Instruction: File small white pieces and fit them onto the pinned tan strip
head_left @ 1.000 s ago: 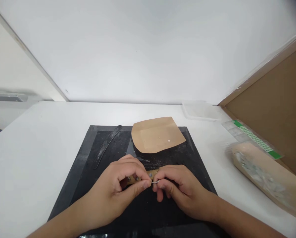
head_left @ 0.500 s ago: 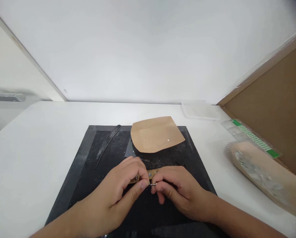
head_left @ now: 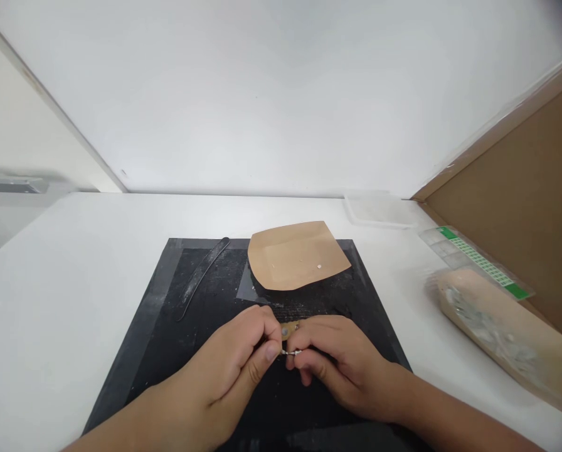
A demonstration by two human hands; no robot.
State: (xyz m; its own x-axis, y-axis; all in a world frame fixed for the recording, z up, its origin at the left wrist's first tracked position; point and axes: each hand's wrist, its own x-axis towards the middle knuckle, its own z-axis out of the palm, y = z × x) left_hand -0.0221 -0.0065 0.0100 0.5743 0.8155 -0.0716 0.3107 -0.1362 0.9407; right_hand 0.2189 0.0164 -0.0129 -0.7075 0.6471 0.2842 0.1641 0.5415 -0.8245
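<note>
My left hand (head_left: 248,364) is closed, its thumb and index finger pinching one end of a thin silvery piece (head_left: 288,353). The other end of this small piece lies between the thumb and forefinger of my right hand (head_left: 340,361), which is pinched shut too. What kind of piece it is, I cannot make out. Just behind the fingertips shows part of a tan strip (head_left: 288,329) with a grey round spot; both hands cover the rest of it. Under everything lies a black mat (head_left: 271,408) with pale dust.
A black curved nail file (head_left: 201,276) rests at the mat's left. A sheet of brown paper (head_left: 295,251) with a white crumb lies at the back. To the right are a clear plastic tray (head_left: 379,210), a green-labelled clear case (head_left: 478,260) and a tan container (head_left: 544,351) of clear bits.
My left hand's fingers have curled in and dropped slightly, covering more of the tan strip. The silvery piece has shifted a little to the right within the pinch of both hands.
</note>
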